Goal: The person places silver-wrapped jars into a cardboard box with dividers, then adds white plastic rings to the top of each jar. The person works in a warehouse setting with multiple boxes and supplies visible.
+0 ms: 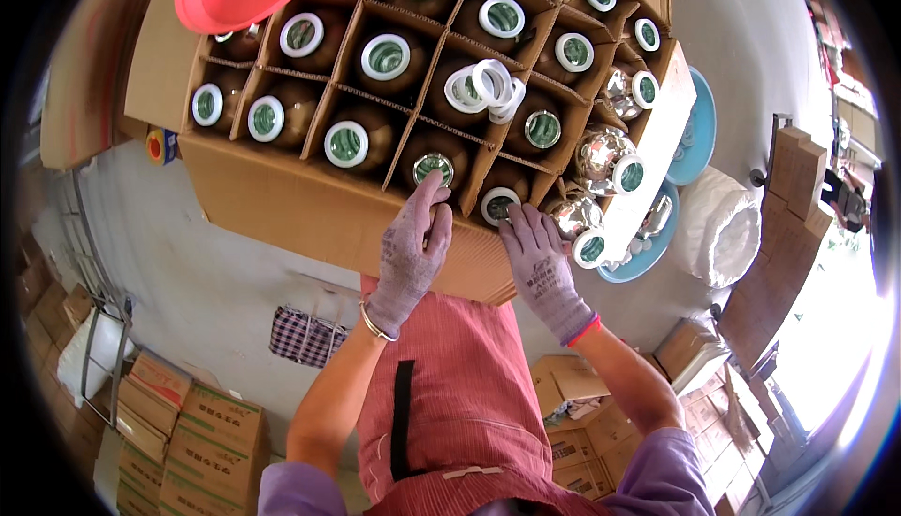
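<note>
Red basin [202, 1]: plastic, over the carton's far left corner.
Carton [282, 208]: cardboard, divided into cells holding upright glass flasks, most with white collars.
Left hand [413, 242]: gloved; index finger stretched to the bare flask's rim, the others loosely bent; nothing shows in its grasp.
Bare flask [428, 165]: in a near-row cell, without a collar; probably light, rigid, brittle and slick, best held round the neck, with a palm supporting the body.
Loose white rings [508, 101]: heaped over a flask mouth, likely light and stiff.
Collared flask [499, 204]: in the near row's next cell to the right.
Right hand [544, 274]: gloved; fingers close together at this collar; whether they pinch it cannot be told.
Silvered flasks [603, 152]: tilted along the carton's right edge.
Blue basins [706, 126]: beyond that edge.
</note>
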The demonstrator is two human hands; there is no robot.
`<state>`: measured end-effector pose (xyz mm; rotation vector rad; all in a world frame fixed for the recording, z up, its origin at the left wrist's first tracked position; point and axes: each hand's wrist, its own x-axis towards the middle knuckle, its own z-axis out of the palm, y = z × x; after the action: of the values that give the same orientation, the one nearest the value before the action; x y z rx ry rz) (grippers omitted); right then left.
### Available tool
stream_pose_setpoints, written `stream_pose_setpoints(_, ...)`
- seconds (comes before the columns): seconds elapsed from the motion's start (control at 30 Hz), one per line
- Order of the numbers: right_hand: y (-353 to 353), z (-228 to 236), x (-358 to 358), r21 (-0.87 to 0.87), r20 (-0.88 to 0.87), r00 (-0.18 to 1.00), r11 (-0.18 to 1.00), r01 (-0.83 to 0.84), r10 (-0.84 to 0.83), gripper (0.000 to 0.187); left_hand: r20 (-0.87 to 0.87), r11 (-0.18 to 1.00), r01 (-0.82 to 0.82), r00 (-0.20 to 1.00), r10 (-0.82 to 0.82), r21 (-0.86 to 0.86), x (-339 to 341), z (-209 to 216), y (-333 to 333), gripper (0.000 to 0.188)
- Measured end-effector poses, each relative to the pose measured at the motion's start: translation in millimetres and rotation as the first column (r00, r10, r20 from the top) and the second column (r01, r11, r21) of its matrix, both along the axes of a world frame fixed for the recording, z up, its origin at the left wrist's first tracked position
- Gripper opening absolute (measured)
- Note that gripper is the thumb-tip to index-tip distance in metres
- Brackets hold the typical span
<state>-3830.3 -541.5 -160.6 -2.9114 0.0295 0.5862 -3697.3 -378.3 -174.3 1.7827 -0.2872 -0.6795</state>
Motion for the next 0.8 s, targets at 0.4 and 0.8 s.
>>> stream_pose_setpoints(0.4,-23.1,6.8,157.8,0.175,0.404,0.735,0.835,0.522,-0.545,0.025,0.505,0.880,0.107,0.784,-0.361,0.463,127.7,-10.2,-79.3,0.035)
stream_pose_setpoints(0.8,-28.6,2.1,148.5,0.931,-0.296,0.284,-0.209,0.299,-0.912,0.014,0.363,0.952,0.081,0.912,-0.191,0.296,124.4,-14.1,-47.4,0.023)
